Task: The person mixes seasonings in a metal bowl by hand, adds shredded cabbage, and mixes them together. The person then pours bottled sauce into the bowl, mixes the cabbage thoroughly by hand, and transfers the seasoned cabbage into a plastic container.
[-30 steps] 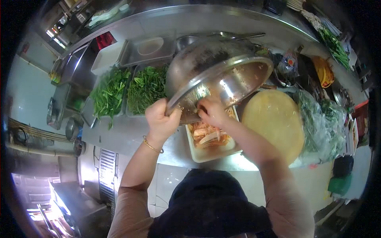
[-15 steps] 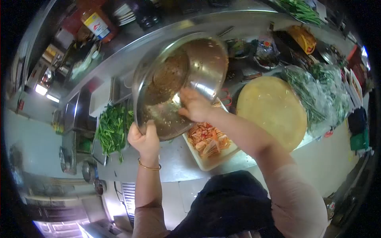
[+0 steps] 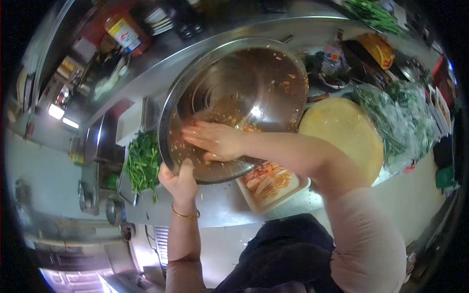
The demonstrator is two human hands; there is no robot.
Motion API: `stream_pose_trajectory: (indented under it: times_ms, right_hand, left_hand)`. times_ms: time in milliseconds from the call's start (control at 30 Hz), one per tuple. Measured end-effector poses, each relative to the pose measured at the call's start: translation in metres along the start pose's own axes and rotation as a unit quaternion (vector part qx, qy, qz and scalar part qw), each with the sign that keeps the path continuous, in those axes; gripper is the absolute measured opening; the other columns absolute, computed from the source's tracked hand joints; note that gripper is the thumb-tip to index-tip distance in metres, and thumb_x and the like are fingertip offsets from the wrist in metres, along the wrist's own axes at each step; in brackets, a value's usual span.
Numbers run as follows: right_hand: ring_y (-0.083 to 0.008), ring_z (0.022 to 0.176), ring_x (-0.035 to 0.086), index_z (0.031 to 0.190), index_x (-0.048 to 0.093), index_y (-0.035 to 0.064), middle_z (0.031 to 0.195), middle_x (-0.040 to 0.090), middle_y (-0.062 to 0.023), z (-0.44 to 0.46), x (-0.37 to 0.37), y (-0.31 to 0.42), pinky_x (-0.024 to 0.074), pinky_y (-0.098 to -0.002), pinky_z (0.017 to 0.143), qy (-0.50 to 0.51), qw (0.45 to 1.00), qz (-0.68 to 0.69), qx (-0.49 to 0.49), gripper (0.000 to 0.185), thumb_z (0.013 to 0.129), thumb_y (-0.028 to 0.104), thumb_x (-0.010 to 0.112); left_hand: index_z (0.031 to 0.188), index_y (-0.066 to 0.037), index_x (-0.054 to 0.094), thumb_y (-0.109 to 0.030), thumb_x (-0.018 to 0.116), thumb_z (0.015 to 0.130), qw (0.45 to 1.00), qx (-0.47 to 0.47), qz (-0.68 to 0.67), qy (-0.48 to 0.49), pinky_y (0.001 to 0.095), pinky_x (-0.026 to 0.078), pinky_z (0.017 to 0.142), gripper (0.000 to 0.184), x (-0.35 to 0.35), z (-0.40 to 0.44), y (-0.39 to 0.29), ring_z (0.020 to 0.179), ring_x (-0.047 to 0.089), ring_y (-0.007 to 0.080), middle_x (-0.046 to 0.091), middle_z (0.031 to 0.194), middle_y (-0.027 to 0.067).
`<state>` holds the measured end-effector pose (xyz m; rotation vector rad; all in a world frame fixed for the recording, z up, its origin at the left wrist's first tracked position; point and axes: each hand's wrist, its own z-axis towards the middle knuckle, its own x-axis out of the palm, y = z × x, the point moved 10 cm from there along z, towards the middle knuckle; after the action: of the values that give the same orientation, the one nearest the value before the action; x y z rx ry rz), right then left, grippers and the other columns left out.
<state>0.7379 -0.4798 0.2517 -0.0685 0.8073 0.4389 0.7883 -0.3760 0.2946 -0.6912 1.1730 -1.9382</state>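
Observation:
A large steel mixing bowl (image 3: pixel 273 97) is tilted up toward me, its inside wet and dotted with chopped bits and sauce. My left hand (image 3: pixel 180 183) grips its near left rim, thumb over the edge. Inside the bowl, my right hand (image 3: pixel 215 140) lies flat against the lower wall, wet fingers stretched out and holding nothing I can see. Below the bowl's right side stands a white tray (image 3: pixel 305 184) with reddish, sauced food (image 3: pixel 271 180), perhaps shrimp; the bowl and my right forearm cover part of it.
A round yellowish chopping board (image 3: pixel 342 139) is at the right, beside bagged greens (image 3: pixel 395 117). Leafy greens (image 3: pixel 141 166) lie on the left. Behind, a shelf edge runs across, with a sauce bottle (image 3: pixel 128 35) on it. The steel counter (image 3: pixel 215 205) ends close to my body.
The bowl has turned its inside more toward me and its right side has shifted right, over more of the tray. My right hand has swept left and down along the inner wall.

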Motion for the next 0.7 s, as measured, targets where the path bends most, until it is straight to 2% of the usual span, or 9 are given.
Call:
stream_pose_trajectory:
  times_ms: [133,167,267,367,400,467,533,600,700]
  right_hand:
    - [-0.0311,0.134,0.041,0.139,0.042,-0.0002,0.144,0.043,-0.0198,-0.068,0.026,-0.024,0.0313,-0.0441,0.113,0.237,0.97,-0.011,0.043,0.064,0.086,0.031,0.061]
    - [-0.0307,0.134,0.041,0.139,0.042,0.0003,0.144,0.043,-0.0188,-0.063,0.014,-0.022,0.0321,-0.0438,0.113,0.255,0.965,-0.064,0.006,0.065,0.086,0.031,0.061]
    - [-0.0303,0.134,0.042,0.14,0.042,0.0037,0.143,0.044,-0.0174,-0.019,-0.039,-0.045,0.0318,-0.0434,0.113,0.193,0.97,-0.097,0.115,0.064,0.086,0.033,0.06]
    - [-0.0291,0.131,0.045,0.14,0.042,0.0068,0.141,0.047,-0.0158,-0.027,-0.014,-0.052,0.0353,-0.0433,0.111,0.236,0.962,-0.097,0.095,0.065,0.085,0.035,0.062]
    - [-0.0287,0.13,0.046,0.137,0.048,0.0078,0.136,0.052,-0.0154,-0.039,-0.012,-0.029,0.0385,-0.0434,0.108,0.218,0.964,-0.15,-0.03,0.057,0.087,0.032,0.06]
    - [-0.0291,0.124,0.051,0.125,0.058,0.0052,0.128,0.057,-0.0176,-0.059,-0.014,-0.033,0.0419,-0.0447,0.103,0.173,0.98,-0.089,0.032,0.041,0.089,0.025,0.059]
    - [-0.0318,0.108,0.059,0.108,0.065,0.0027,0.114,0.063,-0.0193,-0.079,-0.05,-0.077,0.0465,-0.0457,0.092,-0.045,0.981,-0.062,0.176,0.027,0.091,0.021,0.056]
    - [-0.0332,0.089,0.062,0.1,0.064,-0.0001,0.101,0.066,-0.0194,-0.098,-0.079,-0.1,0.0486,-0.0436,0.078,-0.162,0.932,-0.076,0.315,0.023,0.092,0.019,0.055]
    - [-0.0316,0.08,0.062,0.094,0.064,-0.0035,0.09,0.066,-0.0205,-0.121,-0.031,-0.121,0.0478,-0.0393,0.074,-0.094,0.886,0.086,0.446,0.025,0.095,0.017,0.051]
  left_hand:
    - [0.086,0.002,0.065,0.005,0.061,0.078,0.996,0.029,0.089,-0.008,0.0212,0.044,0.059,0.009,-0.022,0.011,0.008,0.065,0.052,0.0048,0.06,0.073,-0.0014]
    - [0.081,0.001,0.063,0.003,0.063,0.077,0.996,0.027,0.087,-0.016,0.0213,0.041,0.056,0.005,-0.024,0.011,0.015,0.062,0.048,0.0041,0.056,0.069,-0.0029]
    - [0.072,-0.001,0.059,0.001,0.065,0.075,0.994,0.03,0.106,-0.009,0.0221,0.036,0.051,0.007,-0.014,0.006,0.02,0.057,0.041,0.0036,0.048,0.062,-0.0052]
    - [0.066,-0.003,0.054,0.0,0.065,0.074,0.991,0.048,0.128,0.005,0.0232,0.034,0.048,0.014,-0.006,0.002,0.012,0.054,0.038,0.0038,0.044,0.058,-0.0055]
    - [0.064,-0.004,0.052,0.0,0.065,0.074,0.99,0.064,0.128,0.004,0.0235,0.034,0.047,0.017,-0.003,0.006,0.008,0.053,0.038,0.0039,0.044,0.056,-0.0054]
    - [0.062,-0.003,0.051,0.001,0.064,0.073,0.992,0.078,0.102,0.005,0.0243,0.034,0.046,0.017,0.003,0.014,0.007,0.05,0.038,0.0047,0.044,0.054,-0.0027]
    - [0.061,-0.003,0.05,0.001,0.063,0.073,0.99,0.089,0.112,-0.003,0.025,0.035,0.046,0.018,0.004,0.012,-0.003,0.05,0.039,0.0048,0.046,0.054,-0.0013]
    - [0.059,-0.004,0.046,0.0,0.064,0.07,0.981,0.151,0.121,0.018,0.0278,0.033,0.044,0.021,0.014,0.01,-0.02,0.045,0.04,0.01,0.043,0.053,0.0034]
    - [0.059,-0.005,0.044,0.0,0.066,0.068,0.956,0.241,0.154,0.066,0.0288,0.031,0.041,0.025,0.028,-0.002,-0.034,0.043,0.04,0.0144,0.041,0.053,0.0048]
